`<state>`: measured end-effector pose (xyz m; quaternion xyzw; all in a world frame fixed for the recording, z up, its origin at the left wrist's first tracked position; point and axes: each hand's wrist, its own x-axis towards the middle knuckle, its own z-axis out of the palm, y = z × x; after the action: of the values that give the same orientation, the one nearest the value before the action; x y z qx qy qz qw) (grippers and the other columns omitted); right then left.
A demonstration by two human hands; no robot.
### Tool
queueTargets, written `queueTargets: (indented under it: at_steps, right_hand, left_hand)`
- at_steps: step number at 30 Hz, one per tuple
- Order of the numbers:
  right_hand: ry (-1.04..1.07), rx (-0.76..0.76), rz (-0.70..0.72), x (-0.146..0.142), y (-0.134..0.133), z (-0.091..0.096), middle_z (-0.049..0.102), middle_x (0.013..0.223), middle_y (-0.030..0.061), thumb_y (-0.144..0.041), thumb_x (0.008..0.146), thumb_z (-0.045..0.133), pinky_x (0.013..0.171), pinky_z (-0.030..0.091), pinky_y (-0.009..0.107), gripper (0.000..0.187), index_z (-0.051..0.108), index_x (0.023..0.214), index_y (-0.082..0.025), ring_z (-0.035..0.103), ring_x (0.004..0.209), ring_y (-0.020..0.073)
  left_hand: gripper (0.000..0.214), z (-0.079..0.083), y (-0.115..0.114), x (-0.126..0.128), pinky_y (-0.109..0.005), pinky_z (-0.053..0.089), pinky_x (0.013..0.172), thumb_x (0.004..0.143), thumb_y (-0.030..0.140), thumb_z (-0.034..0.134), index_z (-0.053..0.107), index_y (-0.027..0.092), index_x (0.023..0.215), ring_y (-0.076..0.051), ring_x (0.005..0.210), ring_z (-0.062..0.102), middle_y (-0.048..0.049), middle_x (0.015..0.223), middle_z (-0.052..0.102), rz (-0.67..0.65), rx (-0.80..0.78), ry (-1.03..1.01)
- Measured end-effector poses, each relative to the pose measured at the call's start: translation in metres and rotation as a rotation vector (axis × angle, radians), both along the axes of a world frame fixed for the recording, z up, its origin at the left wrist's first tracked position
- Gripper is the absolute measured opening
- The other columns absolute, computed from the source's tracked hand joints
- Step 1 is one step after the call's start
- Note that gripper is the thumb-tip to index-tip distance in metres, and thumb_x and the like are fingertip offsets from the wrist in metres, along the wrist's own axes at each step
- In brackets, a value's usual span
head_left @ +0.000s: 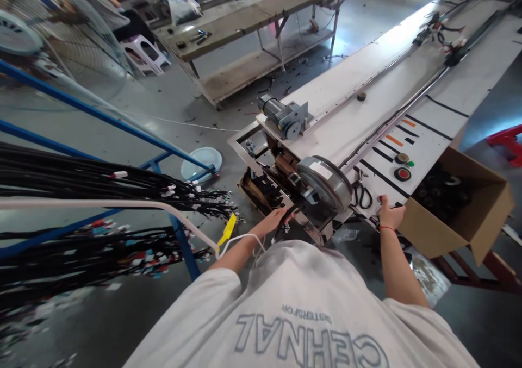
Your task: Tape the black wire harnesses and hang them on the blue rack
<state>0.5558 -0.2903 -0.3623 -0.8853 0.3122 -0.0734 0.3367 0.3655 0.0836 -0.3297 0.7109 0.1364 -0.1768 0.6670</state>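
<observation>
My left hand (281, 216) is closed around a black cable (289, 213) at the near end of the machine, with small connectors hanging below it. A large round grey wheel (325, 182) with a white label lies just beyond that hand. At the near edge of the white bench, my right hand (391, 214) is curled, its thumb and finger at a small red item (380, 198) too small to name. Beside it lie black-handled scissors (362, 191). Two tape rolls (402, 174) sit a little farther up the bench.
An open cardboard box (468, 216) holding dark rolls stands at my right. Bundles of black cables (101, 180) hang on a blue rack (179, 243) to my left. A motor (281, 115) is mounted on the long white bench (342, 99). Another worktable (244, 25) stands behind.
</observation>
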Motion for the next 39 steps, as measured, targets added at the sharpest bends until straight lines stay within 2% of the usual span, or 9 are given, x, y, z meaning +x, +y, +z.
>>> queueTargets:
  at_steps: [2, 5, 8, 13, 16, 22, 33, 37, 39]
  right_hand:
    - [0.008, -0.002, 0.002, 0.0, 0.0, 0.0, 0.055, 0.12, 0.0292, -0.058, 0.075, 0.068, 0.1, 0.04, 0.052, 0.07, 0.047, 0.119, -0.007, 0.053, 0.115, 0.0426]
    - [-0.002, -0.008, 0.002, 0.0, -0.001, -0.002, 0.055, 0.12, 0.0286, -0.059, 0.075, 0.068, 0.1, 0.04, 0.052, 0.07, 0.047, 0.118, -0.008, 0.053, 0.114, 0.0419]
    - [-0.024, -0.018, 0.003, 0.001, -0.002, -0.004, 0.055, 0.121, 0.0273, -0.06, 0.075, 0.067, 0.101, 0.039, 0.052, 0.069, 0.047, 0.117, -0.009, 0.052, 0.115, 0.0407]
    - [-0.021, -0.017, -0.003, 0.002, -0.003, -0.006, 0.055, 0.12, 0.0271, -0.06, 0.074, 0.068, 0.101, 0.039, 0.052, 0.069, 0.046, 0.117, -0.01, 0.053, 0.115, 0.0412]
    - [-0.006, -0.026, 0.011, 0.002, -0.002, -0.004, 0.055, 0.12, 0.0276, -0.058, 0.076, 0.068, 0.101, 0.04, 0.052, 0.068, 0.046, 0.117, -0.009, 0.052, 0.116, 0.0415]
    - [0.004, -0.035, 0.004, 0.0, 0.002, 0.003, 0.055, 0.119, 0.0265, -0.056, 0.077, 0.068, 0.1, 0.041, 0.049, 0.067, 0.046, 0.118, -0.008, 0.053, 0.116, 0.0399]
    - [0.014, -0.026, -0.034, 0.0, 0.002, 0.002, 0.056, 0.12, 0.0291, -0.057, 0.073, 0.072, 0.098, 0.041, 0.054, 0.071, 0.048, 0.118, -0.007, 0.053, 0.114, 0.0436]
    - [-0.011, -0.021, -0.023, 0.002, -0.002, -0.005, 0.057, 0.119, 0.0273, -0.059, 0.076, 0.068, 0.098, 0.041, 0.053, 0.068, 0.048, 0.116, -0.009, 0.054, 0.113, 0.0419]
    - [-0.022, -0.007, -0.031, 0.002, -0.004, -0.007, 0.057, 0.118, 0.0261, -0.062, 0.078, 0.064, 0.098, 0.041, 0.053, 0.065, 0.048, 0.114, -0.01, 0.054, 0.113, 0.0409]
  left_hand:
    - [0.068, 0.002, 0.005, -0.003, -0.023, 0.037, 0.053, 0.075, 0.078, 0.051, 0.066, 0.012, 0.084, -0.011, 0.054, 0.046, 0.001, 0.058, 0.053, -0.024, -0.111, 0.086]
    - [0.052, 0.005, 0.004, -0.002, -0.023, 0.039, 0.054, 0.071, 0.062, 0.07, 0.068, 0.012, 0.082, -0.011, 0.058, 0.052, -0.0019, 0.064, 0.06, -0.083, -0.317, 0.264]
    - [0.034, 0.005, -0.003, 0.003, -0.022, 0.044, 0.06, 0.073, 0.044, 0.073, 0.068, 0.012, 0.083, -0.011, 0.064, 0.057, -0.0043, 0.072, 0.065, 0.01, -0.471, 0.355]
    - [0.034, 0.002, -0.01, 0.009, -0.019, 0.03, 0.044, 0.092, 0.037, 0.047, 0.062, 0.012, 0.076, -0.007, 0.046, 0.04, 0.0013, 0.055, 0.051, 0.235, -0.453, 0.46]
    - [0.043, 0.001, -0.015, 0.006, -0.021, 0.025, 0.044, 0.099, 0.032, 0.03, 0.058, 0.013, 0.073, -0.007, 0.043, 0.029, 0.0034, 0.05, 0.04, 0.27, -0.514, 0.518]
    - [0.05, 0.003, -0.03, 0.01, -0.021, 0.022, 0.044, 0.104, 0.034, 0.017, 0.059, 0.014, 0.086, -0.006, 0.046, 0.021, 0.0033, 0.059, 0.039, 0.301, -0.7, 0.448]
    - [0.037, -0.004, -0.02, 0.024, -0.016, 0.027, 0.04, 0.1, 0.033, 0.043, 0.055, 0.013, 0.071, -0.004, 0.04, 0.023, 0.0064, 0.051, 0.035, 0.301, -0.794, 0.432]
    - [0.025, -0.006, -0.024, 0.021, -0.013, 0.03, 0.042, 0.096, 0.025, 0.051, 0.057, 0.01, 0.076, -0.002, 0.039, 0.024, 0.0083, 0.053, 0.031, 0.247, -0.989, 0.457]
    - [0.014, -0.009, -0.025, 0.015, -0.013, 0.035, 0.047, 0.091, 0.02, 0.059, 0.061, 0.008, 0.084, -0.002, 0.043, 0.032, 0.0066, 0.058, 0.038, 0.232, -1.043, 0.439]
